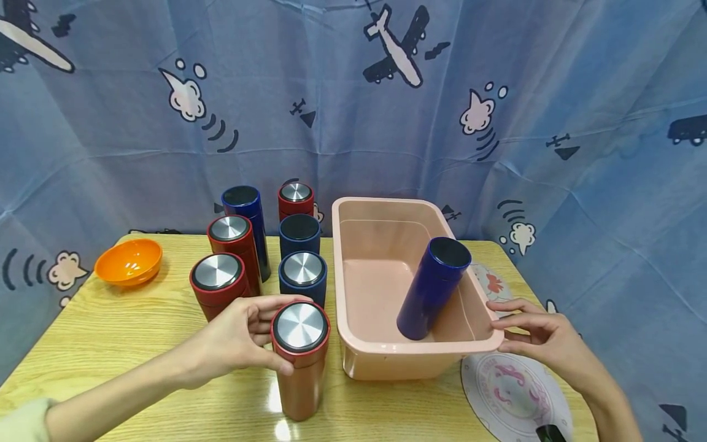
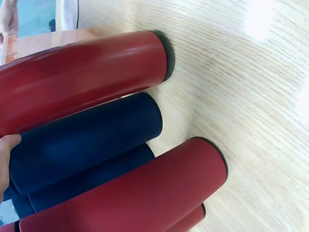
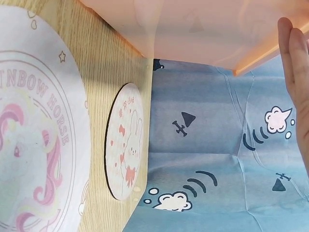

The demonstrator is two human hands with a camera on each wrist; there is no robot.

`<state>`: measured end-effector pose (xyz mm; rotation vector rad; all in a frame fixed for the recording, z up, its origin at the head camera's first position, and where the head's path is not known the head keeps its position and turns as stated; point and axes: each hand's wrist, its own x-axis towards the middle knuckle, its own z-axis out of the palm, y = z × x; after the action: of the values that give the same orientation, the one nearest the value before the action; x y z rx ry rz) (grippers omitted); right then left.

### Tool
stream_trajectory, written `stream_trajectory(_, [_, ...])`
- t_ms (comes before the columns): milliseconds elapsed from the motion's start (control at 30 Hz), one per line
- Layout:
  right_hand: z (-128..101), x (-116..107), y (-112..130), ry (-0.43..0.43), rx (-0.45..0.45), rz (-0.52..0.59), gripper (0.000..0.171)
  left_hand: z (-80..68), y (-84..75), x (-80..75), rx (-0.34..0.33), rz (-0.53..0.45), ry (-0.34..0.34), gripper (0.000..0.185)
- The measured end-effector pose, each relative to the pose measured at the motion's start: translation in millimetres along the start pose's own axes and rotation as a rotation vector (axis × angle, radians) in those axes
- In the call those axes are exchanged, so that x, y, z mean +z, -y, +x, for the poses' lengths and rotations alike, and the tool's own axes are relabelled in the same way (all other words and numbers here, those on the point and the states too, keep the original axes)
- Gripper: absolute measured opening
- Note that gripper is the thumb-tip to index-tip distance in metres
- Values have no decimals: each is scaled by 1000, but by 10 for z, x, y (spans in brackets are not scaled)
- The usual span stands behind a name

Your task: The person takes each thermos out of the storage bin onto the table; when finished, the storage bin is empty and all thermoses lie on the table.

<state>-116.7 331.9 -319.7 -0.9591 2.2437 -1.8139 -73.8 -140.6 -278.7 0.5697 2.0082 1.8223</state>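
In the head view my left hand [image 1: 234, 344] grips a red thermos [image 1: 301, 368] with a silver lid near its top, fingers behind it and thumb in front. It stands upright, and its red body [image 2: 91, 72] fills the upper left of the left wrist view. A peach plastic bin [image 1: 381, 347] is to the right. One blue thermos [image 1: 428, 294] leans inside it against the right wall. My right hand [image 1: 552, 341] rests fairly straight fingers on the bin's right rim; the right wrist view shows those fingers [image 3: 294, 53] along the rim.
Left of the bin stand more thermoses: red ones [image 1: 221, 294], dark blue ones [image 1: 302, 279] and a taller blue one [image 1: 251, 212]. An orange bowl [image 1: 129, 261] sits at the far left. Round printed mats [image 1: 513, 396] lie right of the bin. A patterned curtain [image 1: 331, 123] hangs behind.
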Motion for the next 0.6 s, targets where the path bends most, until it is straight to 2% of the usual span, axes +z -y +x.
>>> stream_trajectory(233, [9,1,-11,9,-15,13,37,36,47,21,11,-9,-21,76])
stream_trajectory(600, [11,3,-26,17,-38,33,38,55,91,25,13,-46,-10,75])
